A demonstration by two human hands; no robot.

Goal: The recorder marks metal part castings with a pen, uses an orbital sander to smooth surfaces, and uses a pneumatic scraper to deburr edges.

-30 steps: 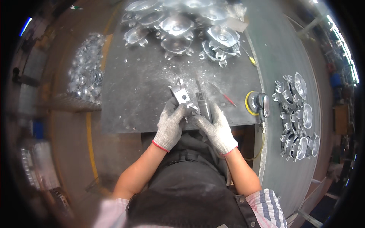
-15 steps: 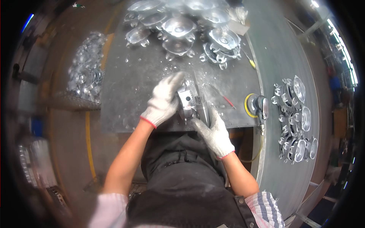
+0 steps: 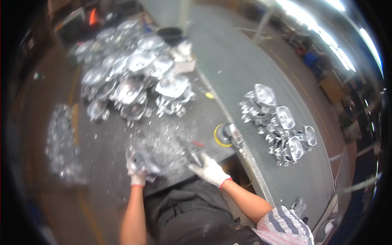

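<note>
My left hand, in a white glove with a red cuff, is closed on a silvery cast metal part. The part is blurred and held over the near left of the dark worktable. My right hand, gloved alike, is at the table's near edge with thumb and fingers apart. A dark, narrow bar-shaped tool lies in the gap between them; contact is hard to make out. Just beyond it lies a thin tool with a red handle.
Stacked metal castings cover the table's far side. A round sander with a yellow rim sits at its right edge. More castings stand on the green-grey surface to the right. Small metal pieces are heaped at left.
The view has swung to the right. My hands have drawn apart: the left carries the metal part away to the left, while the right stays by the dark tool, its fingers spread.
</note>
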